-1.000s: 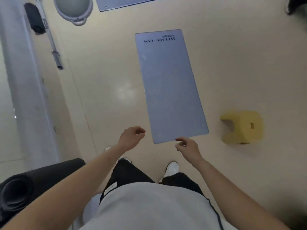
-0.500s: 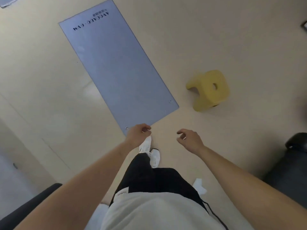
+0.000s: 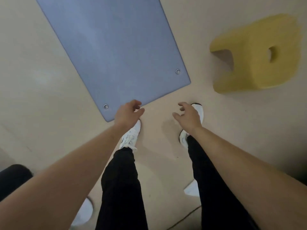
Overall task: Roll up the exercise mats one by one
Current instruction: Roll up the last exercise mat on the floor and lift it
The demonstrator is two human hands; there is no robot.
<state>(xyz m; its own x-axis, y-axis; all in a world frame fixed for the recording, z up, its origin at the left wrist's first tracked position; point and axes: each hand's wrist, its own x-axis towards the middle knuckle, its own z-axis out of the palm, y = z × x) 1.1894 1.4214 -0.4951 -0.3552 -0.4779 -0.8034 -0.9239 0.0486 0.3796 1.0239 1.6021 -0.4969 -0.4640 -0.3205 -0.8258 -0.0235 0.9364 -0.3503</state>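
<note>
A grey-blue exercise mat [image 3: 113, 52] lies flat and unrolled on the beige floor, running from the top left toward the centre, with a metal eyelet in each near corner. My left hand [image 3: 128, 113] hovers at the mat's near edge with fingers loosely curled and holds nothing; whether it touches the mat I cannot tell. My right hand [image 3: 187, 116] is out in front of my right shoe, to the right of the mat's near edge, fingers spread and empty.
A yellow foam stool [image 3: 259, 53] stands on the floor to the right of the mat. A dark rolled mat [image 3: 11, 178] shows at the lower left edge. My legs in black trousers and white shoes [image 3: 131, 135] stand just short of the mat.
The view has dropped much closer to the floor and the mat's near edge. Both hands have reached down toward that edge, and my feet now stand apart.
</note>
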